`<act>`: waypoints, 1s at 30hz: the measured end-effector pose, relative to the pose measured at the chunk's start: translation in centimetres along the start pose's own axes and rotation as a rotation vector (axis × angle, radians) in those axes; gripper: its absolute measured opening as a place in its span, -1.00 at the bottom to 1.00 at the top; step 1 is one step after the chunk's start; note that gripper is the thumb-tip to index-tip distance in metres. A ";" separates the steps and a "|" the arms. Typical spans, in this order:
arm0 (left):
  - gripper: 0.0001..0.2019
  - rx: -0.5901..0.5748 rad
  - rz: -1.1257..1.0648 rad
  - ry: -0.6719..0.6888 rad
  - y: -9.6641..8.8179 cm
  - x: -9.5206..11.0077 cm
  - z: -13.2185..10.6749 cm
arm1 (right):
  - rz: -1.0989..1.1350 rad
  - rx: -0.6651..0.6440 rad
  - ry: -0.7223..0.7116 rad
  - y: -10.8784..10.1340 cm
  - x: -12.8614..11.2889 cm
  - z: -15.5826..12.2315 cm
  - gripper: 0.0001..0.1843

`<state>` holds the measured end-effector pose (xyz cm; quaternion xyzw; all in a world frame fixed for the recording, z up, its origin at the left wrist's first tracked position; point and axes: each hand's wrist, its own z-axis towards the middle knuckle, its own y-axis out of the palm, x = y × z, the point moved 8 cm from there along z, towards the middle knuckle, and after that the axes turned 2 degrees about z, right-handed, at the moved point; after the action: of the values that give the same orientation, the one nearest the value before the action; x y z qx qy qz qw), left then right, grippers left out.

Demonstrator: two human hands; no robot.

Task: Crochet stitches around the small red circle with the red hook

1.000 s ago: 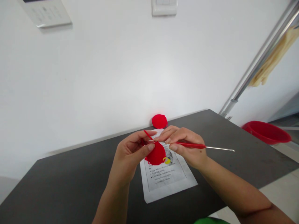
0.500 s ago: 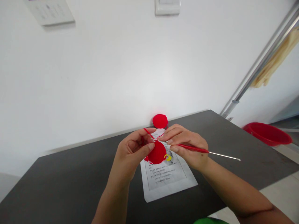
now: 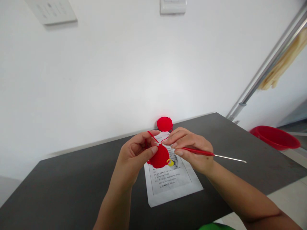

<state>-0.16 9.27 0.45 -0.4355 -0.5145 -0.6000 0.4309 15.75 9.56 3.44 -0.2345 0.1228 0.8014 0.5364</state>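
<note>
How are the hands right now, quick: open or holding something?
Left hand: closed, holding the crochet piece and yarn.
Right hand: closed, holding the hook.

Holds the bare left forearm (image 3: 116, 201) steep from the lower edge of view, with wrist almost straight. Forms with the bare left hand (image 3: 131, 155) a pinching grip, with thumb (image 3: 147, 154) pressed forward and index finger (image 3: 141, 137) stretched above it to the right. Holds the bare right forearm (image 3: 242, 190) slanted from the lower right. Bends the bare right hand (image 3: 194, 148) in a pen-like grip, with fingertips leftward, near the left ones.
</note>
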 end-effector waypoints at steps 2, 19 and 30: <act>-0.75 -0.003 0.000 0.008 0.0 0.0 0.0 | -0.003 -0.001 0.000 0.0 0.0 0.0 -0.93; -0.78 0.007 -0.005 0.016 -0.1 0.0 0.0 | 0.004 0.000 0.007 0.0 0.1 -0.1 -0.90; -0.75 0.081 0.038 0.026 -0.3 0.4 -0.4 | 0.086 0.008 0.065 -0.1 0.7 -0.4 -0.87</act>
<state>-0.56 8.91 0.72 -0.4196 -0.5243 -0.5759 0.4662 15.70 9.92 2.75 -0.2528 0.1536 0.8151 0.4981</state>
